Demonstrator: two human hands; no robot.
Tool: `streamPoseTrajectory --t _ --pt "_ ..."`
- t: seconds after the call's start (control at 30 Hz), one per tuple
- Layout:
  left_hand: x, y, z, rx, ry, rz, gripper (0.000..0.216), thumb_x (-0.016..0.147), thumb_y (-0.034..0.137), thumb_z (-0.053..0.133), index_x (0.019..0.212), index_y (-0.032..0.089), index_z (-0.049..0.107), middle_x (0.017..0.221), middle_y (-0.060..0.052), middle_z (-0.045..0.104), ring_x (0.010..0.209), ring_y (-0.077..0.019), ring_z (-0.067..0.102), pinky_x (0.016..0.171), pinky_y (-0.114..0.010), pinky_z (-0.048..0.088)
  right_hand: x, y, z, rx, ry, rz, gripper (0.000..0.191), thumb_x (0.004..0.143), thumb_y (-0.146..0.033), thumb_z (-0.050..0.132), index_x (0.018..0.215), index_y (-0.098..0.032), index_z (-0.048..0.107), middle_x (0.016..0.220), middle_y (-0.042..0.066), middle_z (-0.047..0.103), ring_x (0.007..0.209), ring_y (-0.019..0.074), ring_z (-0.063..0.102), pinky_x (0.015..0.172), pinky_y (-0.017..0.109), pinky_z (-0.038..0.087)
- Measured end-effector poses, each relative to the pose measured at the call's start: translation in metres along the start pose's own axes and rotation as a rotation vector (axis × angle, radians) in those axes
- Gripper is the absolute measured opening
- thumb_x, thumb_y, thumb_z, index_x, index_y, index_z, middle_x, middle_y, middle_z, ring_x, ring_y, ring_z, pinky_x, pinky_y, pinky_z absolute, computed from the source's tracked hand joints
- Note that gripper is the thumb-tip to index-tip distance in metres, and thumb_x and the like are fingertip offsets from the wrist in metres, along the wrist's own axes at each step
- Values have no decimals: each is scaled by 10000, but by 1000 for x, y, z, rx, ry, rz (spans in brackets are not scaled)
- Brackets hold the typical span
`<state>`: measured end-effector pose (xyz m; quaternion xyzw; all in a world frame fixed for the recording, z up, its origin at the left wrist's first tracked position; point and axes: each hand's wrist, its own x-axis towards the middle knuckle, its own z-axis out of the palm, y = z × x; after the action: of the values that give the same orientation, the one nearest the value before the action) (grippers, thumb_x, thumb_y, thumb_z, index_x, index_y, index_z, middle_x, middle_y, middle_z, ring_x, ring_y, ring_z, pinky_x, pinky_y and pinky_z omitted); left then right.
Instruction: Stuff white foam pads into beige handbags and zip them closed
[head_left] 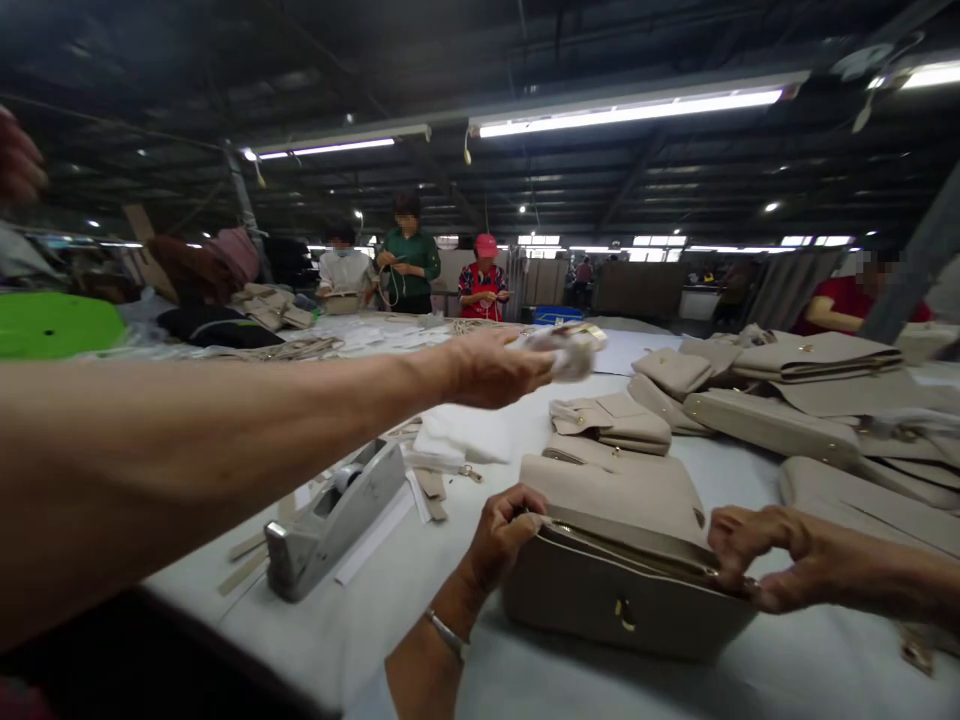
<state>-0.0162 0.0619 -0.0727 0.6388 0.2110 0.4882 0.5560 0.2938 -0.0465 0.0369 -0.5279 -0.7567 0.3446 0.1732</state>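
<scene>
A taupe handbag [577, 590] stands on the table at lower right, with a zipped top edge and a small gold-coloured clasp [624, 614] on its front. My left hand [499, 535], with a silver bangle at the wrist, pinches the bag's left top corner by the zipper end. At the opposite corner, my right hand [780, 555] has its fingers closed on the rim. Behind the opening lies the bag's beige flap [615, 490]. From the left, a co-worker's arm [300, 425] reaches across, its hand [491, 368] holding a blurred whitish bundle with a gold-coloured part.
A grey metal tape dispenser [330, 525] stands left of the bag, among beige strips. Piled beige bags [772, 420] cover the right side. A small zipper piece [471, 473] lies mid-table. Another blurred hand [19, 160] shows at upper left. Several people work across the table.
</scene>
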Motion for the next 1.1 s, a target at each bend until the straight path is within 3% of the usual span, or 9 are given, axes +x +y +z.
streamPoseTrajectory --t 0.1,0.27,0.4,0.53,0.67,0.73,0.8,0.93,1.1 --pt "0 2 0 23 -17 -24 142 722 267 545 762 139 593 790 -29 574 778 -161 476 738 -269 362 -8 -6 -3 -39 8 36 513 773 -690 543 924 -242 741 980 104 632 939 231 577 859 346 427" --pt "-2 0 -4 23 -71 -64 208 747 304 532 881 157 593 822 -21 557 793 -159 471 738 -263 369 25 -31 24 -211 380 1 400 869 -557 490 966 -217 678 1076 92 634 1022 252 560 906 360 437" --pt "-4 0 -5 -74 -119 -147 276 759 326 533 982 166 557 864 -29 574 771 -158 506 727 -271 394 63 -37 71 -540 309 -73 379 868 -382 560 1215 -231 564 1204 74 595 1078 260 540 919 409 451" --pt "-2 -1 -1 -88 -67 -136 376 771 355 558 1100 180 510 1040 -61 589 911 -188 551 813 -295 424 76 -26 101 -831 388 -41 277 911 -332 502 1151 -218 581 1047 65 648 930 264 586 789 434 494" --pt "8 -16 -2 149 273 -107 407 833 510 495 1076 183 509 907 -49 608 820 -184 577 739 -299 456 77 -6 109 -966 570 -138 363 891 -318 522 1201 -134 560 1107 134 638 951 281 596 802 430 479" --pt "20 -25 -8 394 546 -82 390 819 522 507 991 172 536 873 -56 610 813 -192 581 740 -314 465 79 2 109 -976 608 -177 361 884 -319 529 1190 -130 566 1109 132 640 945 276 600 796 422 477" --pt "38 -33 -17 709 648 -56 342 792 446 553 989 166 554 964 -86 622 933 -219 577 838 -346 462 83 7 109 -967 628 -197 349 882 -320 529 1177 -137 569 1089 112 646 934 264 600 796 417 475" --pt "78 -44 -35 1383 335 -148 545 802 318 523 1313 152 435 1324 -122 502 1274 -276 378 1068 -414 312 87 10 111 -960 708 -247 320 850 -291 543 1134 -149 574 1035 81 656 909 248 598 803 410 463" --pt "113 -63 -51 1567 10 -245 561 826 336 492 1369 217 415 1458 -90 384 1384 -337 203 1108 -539 164 89 14 112 -958 831 -374 243 801 -245 509 1024 -175 577 921 59 673 776 221 609 699 370 458"
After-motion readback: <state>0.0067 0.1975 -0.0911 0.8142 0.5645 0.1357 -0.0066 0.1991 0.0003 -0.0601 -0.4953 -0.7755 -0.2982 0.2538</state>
